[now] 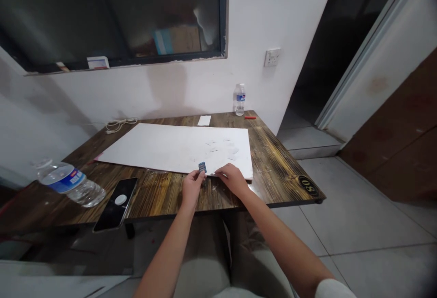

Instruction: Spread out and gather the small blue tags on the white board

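Note:
My left hand (pixel 192 187) pinches a small blue card (pixel 202 166) upright between thumb and fingers, just off the near edge of a large white board (pixel 164 147). My right hand (pixel 232 180) lies with its fingers on that near edge, a short way to the right, and holds nothing I can see. Several small pale paper slips (pixel 221 148) lie scattered on the board's right half. The board rests on a dark wooden table (pixel 273 170).
A water bottle (pixel 70 183) lies on its side at the table's left, next to a black phone (pixel 115 204). At the back stand a capped bottle (pixel 240 100), a white paper slip (pixel 204 120) and a red pen-like item (pixel 250 117). A white cable (pixel 119 125) lies at the back left corner.

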`<state>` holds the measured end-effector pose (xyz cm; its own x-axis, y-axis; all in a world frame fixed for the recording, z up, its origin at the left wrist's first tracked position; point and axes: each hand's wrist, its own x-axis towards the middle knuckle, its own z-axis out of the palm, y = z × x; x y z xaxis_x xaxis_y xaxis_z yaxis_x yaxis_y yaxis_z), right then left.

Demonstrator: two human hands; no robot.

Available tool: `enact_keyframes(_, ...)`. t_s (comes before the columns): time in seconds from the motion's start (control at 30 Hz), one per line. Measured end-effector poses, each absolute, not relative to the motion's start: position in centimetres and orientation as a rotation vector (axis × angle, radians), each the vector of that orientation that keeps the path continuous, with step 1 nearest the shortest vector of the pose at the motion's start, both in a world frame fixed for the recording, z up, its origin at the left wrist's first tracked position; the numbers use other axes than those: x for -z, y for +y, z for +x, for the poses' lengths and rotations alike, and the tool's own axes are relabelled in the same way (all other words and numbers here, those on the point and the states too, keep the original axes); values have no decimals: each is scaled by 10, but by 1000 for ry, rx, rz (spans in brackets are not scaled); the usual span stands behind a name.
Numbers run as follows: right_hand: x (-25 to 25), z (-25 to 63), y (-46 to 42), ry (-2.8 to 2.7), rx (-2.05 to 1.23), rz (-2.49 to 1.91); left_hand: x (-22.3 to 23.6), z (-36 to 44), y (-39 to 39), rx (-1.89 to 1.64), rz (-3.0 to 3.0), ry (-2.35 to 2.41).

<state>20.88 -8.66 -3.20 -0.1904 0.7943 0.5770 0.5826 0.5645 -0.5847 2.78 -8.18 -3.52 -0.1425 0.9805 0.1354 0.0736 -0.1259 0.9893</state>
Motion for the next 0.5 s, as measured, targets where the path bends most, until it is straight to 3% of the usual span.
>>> enact_keyframes(0.27, 26, 213, -93, -1616, -412, -927, 21, 34, -91, -1147, 1701, 1485)
enact_keyframes(0.5, 23, 213, -96, -1611, -372, -899, 18, 36, -94, -964, 1823, 1374)
